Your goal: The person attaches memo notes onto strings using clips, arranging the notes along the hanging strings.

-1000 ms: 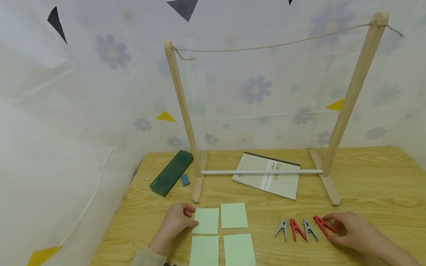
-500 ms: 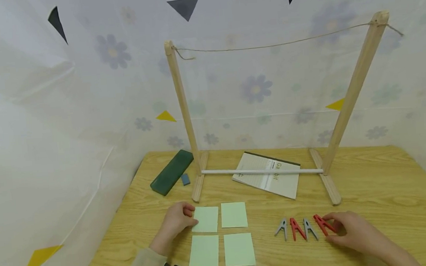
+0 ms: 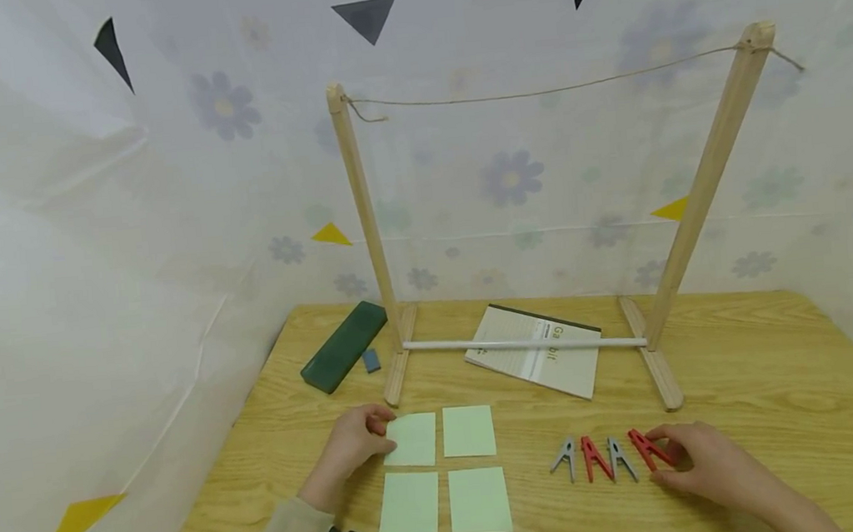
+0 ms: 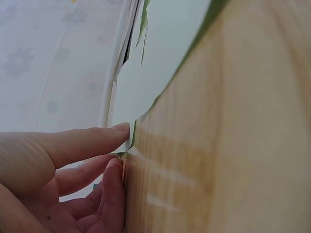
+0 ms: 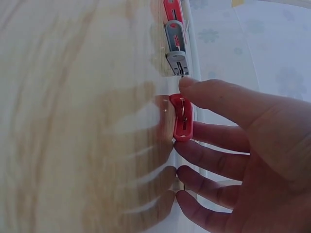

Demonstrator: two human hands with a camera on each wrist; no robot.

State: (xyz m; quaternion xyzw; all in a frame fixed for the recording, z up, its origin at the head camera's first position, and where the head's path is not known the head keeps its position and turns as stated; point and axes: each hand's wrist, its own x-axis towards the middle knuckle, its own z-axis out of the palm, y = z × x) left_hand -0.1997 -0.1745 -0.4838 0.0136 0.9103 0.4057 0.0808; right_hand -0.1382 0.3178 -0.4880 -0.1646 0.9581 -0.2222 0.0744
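Observation:
Pale green sticky notes lie in a two-by-two block in the head view. At the far-left sticky note (image 3: 413,440), my left hand (image 3: 356,443) pinches the left edge, as the left wrist view shows with the thumb (image 4: 109,138) on the paper. To the right stands a row of clothespins: a grey one (image 3: 564,459), a red one (image 3: 595,458), another grey one (image 3: 621,459) and the rightmost red clothespin (image 3: 648,449). My right hand (image 3: 705,461) holds that last one between thumb and fingers, its red body (image 5: 183,117) showing in the right wrist view.
A wooden stand (image 3: 368,220) rises behind, with a string (image 3: 533,93) tied between its posts and a white rod (image 3: 440,345) low down. A notepad (image 3: 547,365) lies under the rod. A green case (image 3: 344,348) and a small blue block (image 3: 370,360) lie left.
The far-left sticky note has shifted very slightly at its right and lower edges. Both hands stay nearly where they were, and the clothespins have not moved.

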